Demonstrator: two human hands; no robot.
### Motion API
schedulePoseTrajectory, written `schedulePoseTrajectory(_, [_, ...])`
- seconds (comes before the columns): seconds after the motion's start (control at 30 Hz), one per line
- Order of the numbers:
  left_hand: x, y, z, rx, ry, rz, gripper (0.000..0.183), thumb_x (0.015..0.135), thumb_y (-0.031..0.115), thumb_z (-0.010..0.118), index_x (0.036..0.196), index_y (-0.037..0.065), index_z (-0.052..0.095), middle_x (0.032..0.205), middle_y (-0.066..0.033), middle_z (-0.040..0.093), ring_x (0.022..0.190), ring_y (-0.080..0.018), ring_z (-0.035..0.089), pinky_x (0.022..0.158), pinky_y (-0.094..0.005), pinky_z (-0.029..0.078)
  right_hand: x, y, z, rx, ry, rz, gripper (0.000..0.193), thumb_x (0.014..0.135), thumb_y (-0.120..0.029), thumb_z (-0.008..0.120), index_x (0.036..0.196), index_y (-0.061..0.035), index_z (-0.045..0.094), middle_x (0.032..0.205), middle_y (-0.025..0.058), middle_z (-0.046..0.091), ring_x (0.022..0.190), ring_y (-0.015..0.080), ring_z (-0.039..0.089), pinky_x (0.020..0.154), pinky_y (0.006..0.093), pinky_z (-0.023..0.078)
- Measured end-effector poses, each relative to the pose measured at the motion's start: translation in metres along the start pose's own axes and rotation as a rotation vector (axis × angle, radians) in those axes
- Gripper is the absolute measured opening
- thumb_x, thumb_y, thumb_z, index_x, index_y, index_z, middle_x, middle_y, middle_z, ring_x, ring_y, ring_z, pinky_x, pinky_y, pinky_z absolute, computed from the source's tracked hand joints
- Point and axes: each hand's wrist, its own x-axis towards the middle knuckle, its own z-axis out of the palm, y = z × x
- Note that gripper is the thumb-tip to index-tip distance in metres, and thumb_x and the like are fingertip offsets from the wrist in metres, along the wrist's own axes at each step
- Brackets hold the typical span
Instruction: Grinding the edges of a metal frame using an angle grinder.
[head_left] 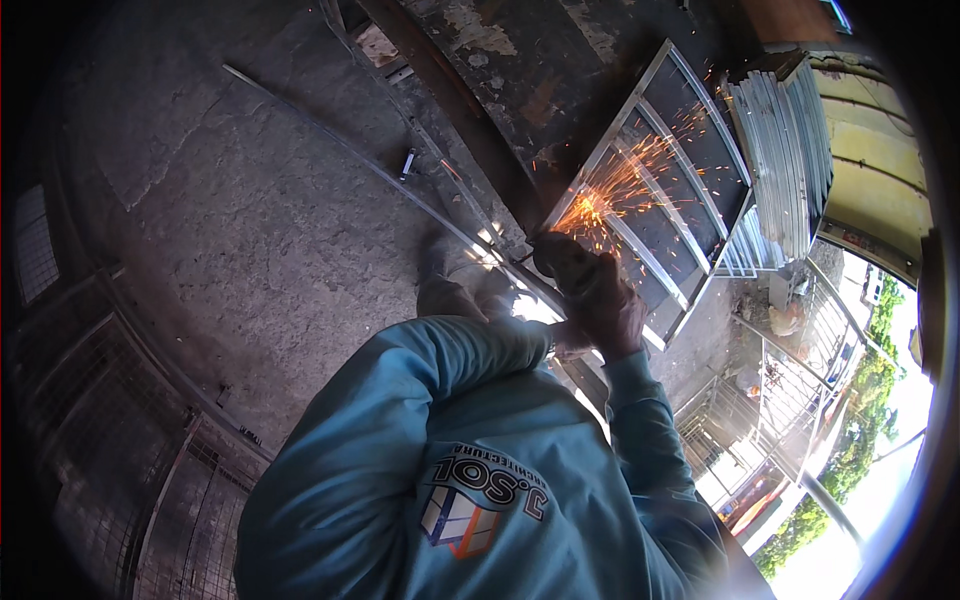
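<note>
1. our right hand [622, 312] clutches a dark, rounded grinder [564, 260] at two o'clock.
2. farther out that way, orange sparks [612, 195] cross a silvery, barred frame [684, 168].
3. we cannot tell our left hand's [572, 342] grip.

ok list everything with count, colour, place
grinder: one, dark, centre
sparks: many, orange, beyond grinder
slatted frame: one, silvery, upper right
corrugated sheets: one stack, grey, beside frame
beam: one, dark, top centre
thin bar: one, grey, left of beam
small object: one, pale, near bar
mesh panels: several, grey, far left
panelling: one area, yellow, right
greenery: uncounted, green, lower right
shirt: one, teal, bottom centre
right hand: one, bare, on grinder
left hand: one, bare, beside right
</note>
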Motion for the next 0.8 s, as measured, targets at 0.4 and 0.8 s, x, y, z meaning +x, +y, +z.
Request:
schedulePoseTrajectory(0.4, [-0.017,-0.013,0.148,0.938,0.234,0.167,0.033,0.096,0.032,0.063,0.122,0.012,0.058,0.074,0.005,0.056,0.049,-0.0046,0.042,0.038,-0.0248,0.027,0.001,-0.002,-0.005,-0.011,-0.033,0.035,0.052,0.072,-0.034,0.072,0.114,-0.0155,0.048,0.077,0.0206,0.068,0.072,0.0448,0.066,0.061,0.0554,0.052])
schedulePoseTrajectory(0.8, [-0.031,-0.006,0.136,0.995,0.032,0.217,0.03,0.099,0.018,0.058,0.125,0.005,0.055,0.11,-0.0024,0.061,0.089,-0.0095,0.056,0.074,-0.0268,0.049,0.003,0.005,0.003,0.005,-0.002,-0.011,0.059,0.07,-0.033,0.073,0.119,-0.0148,0.047,0.078,0.0202,0.068,0.072,0.0447,0.066,0.061,0.0549,0.052])
